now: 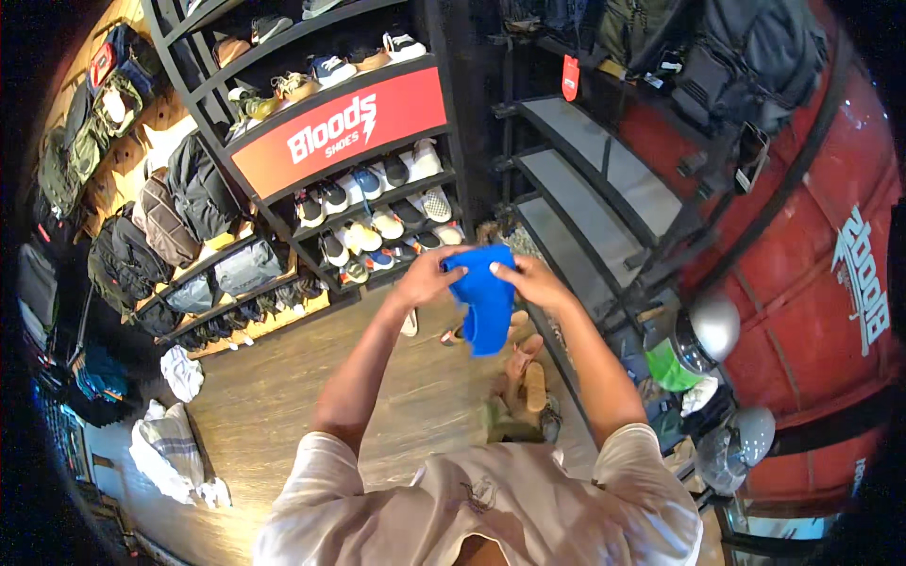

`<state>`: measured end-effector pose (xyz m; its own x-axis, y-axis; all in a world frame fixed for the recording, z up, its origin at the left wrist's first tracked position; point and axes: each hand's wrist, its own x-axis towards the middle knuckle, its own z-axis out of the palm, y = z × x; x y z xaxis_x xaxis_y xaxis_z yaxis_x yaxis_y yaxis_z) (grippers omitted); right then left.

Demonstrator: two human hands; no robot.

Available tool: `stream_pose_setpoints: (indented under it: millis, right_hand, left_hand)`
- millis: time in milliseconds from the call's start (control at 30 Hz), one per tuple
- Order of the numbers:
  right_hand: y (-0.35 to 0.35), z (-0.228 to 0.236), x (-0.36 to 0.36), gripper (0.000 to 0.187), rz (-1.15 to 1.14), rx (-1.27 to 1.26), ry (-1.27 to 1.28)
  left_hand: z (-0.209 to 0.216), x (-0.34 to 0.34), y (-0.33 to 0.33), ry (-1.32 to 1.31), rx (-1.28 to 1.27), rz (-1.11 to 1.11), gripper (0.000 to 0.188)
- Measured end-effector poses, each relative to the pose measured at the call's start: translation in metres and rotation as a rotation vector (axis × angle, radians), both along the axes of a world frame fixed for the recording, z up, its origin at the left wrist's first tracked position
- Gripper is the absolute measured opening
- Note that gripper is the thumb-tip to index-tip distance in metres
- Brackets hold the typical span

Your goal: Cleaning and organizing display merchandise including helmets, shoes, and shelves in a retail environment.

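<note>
A bright blue piece of cloth (483,297) hangs in front of me, held up by its top edge. Its exact kind I cannot make out; a narrower part droops below. My left hand (430,275) pinches the upper left corner, thumb on the near side. At the upper right, my right hand (534,283) grips it the same way. Both arms reach forward over the wooden floor (311,396), and the cloth touches nothing but my hands.
Ahead stands a black rack (377,193) of shoes with a red sign. Backpacks (193,189) fill the left wall. White and plaid cloths (175,448) lie on the floor. Grey shelves (576,193) and clear-domed jars (714,330) stand at right; sandals (535,387) lie below the cloth.
</note>
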<state>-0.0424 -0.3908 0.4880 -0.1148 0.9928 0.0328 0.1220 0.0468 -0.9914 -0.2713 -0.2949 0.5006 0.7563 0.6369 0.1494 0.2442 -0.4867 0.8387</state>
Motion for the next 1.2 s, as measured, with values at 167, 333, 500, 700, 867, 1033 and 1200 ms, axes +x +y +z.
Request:
stream_pose_setpoints:
  millis: [167,333,500,700,867,1033,1200]
  right_hand:
    - [0.084,0.004,0.024,0.042,-0.199,-0.003,-0.041]
    - [0.165,0.015,0.050,0.032,-0.109,0.086,0.134]
    - [0.218,0.019,0.078,0.026,-0.203,0.238,-0.024]
    - [0.250,0.031,0.090,0.028,-0.238,0.139,0.066]
    - [0.266,0.021,0.123,0.027,-0.286,0.143,0.160]
    - [0.261,0.060,0.103,0.031,-0.134,0.095,0.060]
    - [0.274,0.063,0.105,0.026,-0.013,0.099,-0.017]
  left_hand:
    - [0.025,0.038,0.071,-0.247,-0.330,-0.006,0.046]
    - [0.010,0.067,0.133,-0.266,-0.363,0.046,0.052]
    - [0.023,0.080,0.188,-0.366,-0.352,0.182,0.031]
    - [0.024,0.091,0.223,-0.215,-0.228,-0.007,0.042]
    - [0.008,0.084,0.261,0.249,-0.178,0.024,0.036]
    - [0.003,0.081,0.293,-0.305,-0.653,0.124,0.027]
    - [0.010,0.100,0.302,-0.399,-0.879,0.134,0.019]
